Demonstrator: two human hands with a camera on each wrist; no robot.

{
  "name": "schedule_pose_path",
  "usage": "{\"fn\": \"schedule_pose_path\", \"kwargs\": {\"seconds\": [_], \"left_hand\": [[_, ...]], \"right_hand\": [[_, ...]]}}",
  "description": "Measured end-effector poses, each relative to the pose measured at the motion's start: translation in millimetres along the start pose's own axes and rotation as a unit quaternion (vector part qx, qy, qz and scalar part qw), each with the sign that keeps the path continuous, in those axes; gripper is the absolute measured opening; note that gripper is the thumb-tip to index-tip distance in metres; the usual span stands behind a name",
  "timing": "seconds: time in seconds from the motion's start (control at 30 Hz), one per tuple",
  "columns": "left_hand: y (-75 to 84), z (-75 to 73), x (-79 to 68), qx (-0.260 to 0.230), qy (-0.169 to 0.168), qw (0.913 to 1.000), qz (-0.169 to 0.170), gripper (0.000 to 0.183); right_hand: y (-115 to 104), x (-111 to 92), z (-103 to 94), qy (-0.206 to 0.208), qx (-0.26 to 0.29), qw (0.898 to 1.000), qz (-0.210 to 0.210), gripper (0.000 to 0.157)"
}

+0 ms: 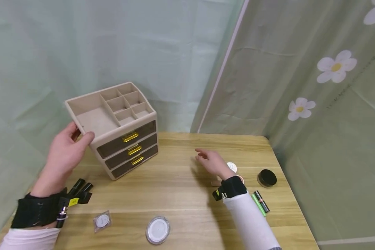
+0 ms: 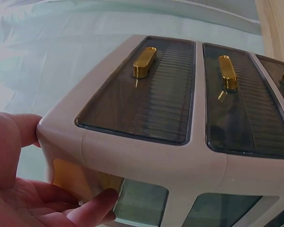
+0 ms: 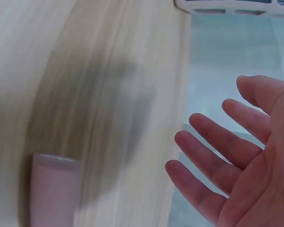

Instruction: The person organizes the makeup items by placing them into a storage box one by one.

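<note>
A beige drawer organizer (image 1: 125,130) with an open compartment top and 3 dark drawers with gold handles stands at the back left of the table. My left hand (image 1: 65,149) grips its upper left corner, thumb over the top rim. In the left wrist view the fingers (image 2: 97,208) of that hand reach under the organizer's side wall (image 2: 128,161). Right of the organizer, my right hand (image 1: 213,162) hovers over the table with relaxed fingers, holding nothing. A pink tube (image 3: 54,191) lies below it in the right wrist view.
On the wooden table (image 1: 181,198) lie a black-lidded jar (image 1: 267,178), a green tube (image 1: 258,205), a dark tube (image 1: 262,201), a round clear case (image 1: 158,230) and a small square packet (image 1: 102,221). Black tubes (image 1: 77,187) lie by my left wrist. A curtain (image 1: 175,52) hangs behind.
</note>
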State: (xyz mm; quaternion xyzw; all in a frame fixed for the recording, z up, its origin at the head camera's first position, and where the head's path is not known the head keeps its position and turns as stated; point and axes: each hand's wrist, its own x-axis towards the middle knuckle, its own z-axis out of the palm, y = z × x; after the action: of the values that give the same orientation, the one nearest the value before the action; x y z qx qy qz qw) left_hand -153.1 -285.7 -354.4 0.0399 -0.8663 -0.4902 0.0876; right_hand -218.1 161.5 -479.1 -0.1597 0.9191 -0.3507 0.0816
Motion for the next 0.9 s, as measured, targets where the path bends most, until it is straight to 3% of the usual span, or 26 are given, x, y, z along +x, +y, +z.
{"fn": "schedule_pose_path", "kwargs": {"seconds": [0.3,0.43,0.63,0.77,0.9], "left_hand": [[12.1,18.1,9.8,-0.023,-0.052,0.9982,0.022,0.071],[19.2,30.5,13.3,-0.049,-0.075,0.9958,0.018,0.077],[30.3,57.9,19.2,-0.081,-0.078,0.9917,0.064,0.071],[36.2,77.7,27.2,-0.102,-0.082,0.9873,0.090,0.068],[41.3,95.4,36.0,-0.103,-0.095,0.9842,0.109,0.063]], "right_hand": [[-12.3,-10.9,-8.2,0.044,0.052,0.998,0.003,0.053],[-22.0,-20.5,-12.0,0.065,0.072,0.995,-0.002,0.048],[-41.0,-29.3,-14.5,0.099,0.103,0.990,-0.014,0.033],[-54.7,-29.5,-14.8,0.093,0.178,0.979,-0.021,0.030],[-66.4,-26.3,-12.8,0.061,0.282,0.957,-0.001,0.035]]}}
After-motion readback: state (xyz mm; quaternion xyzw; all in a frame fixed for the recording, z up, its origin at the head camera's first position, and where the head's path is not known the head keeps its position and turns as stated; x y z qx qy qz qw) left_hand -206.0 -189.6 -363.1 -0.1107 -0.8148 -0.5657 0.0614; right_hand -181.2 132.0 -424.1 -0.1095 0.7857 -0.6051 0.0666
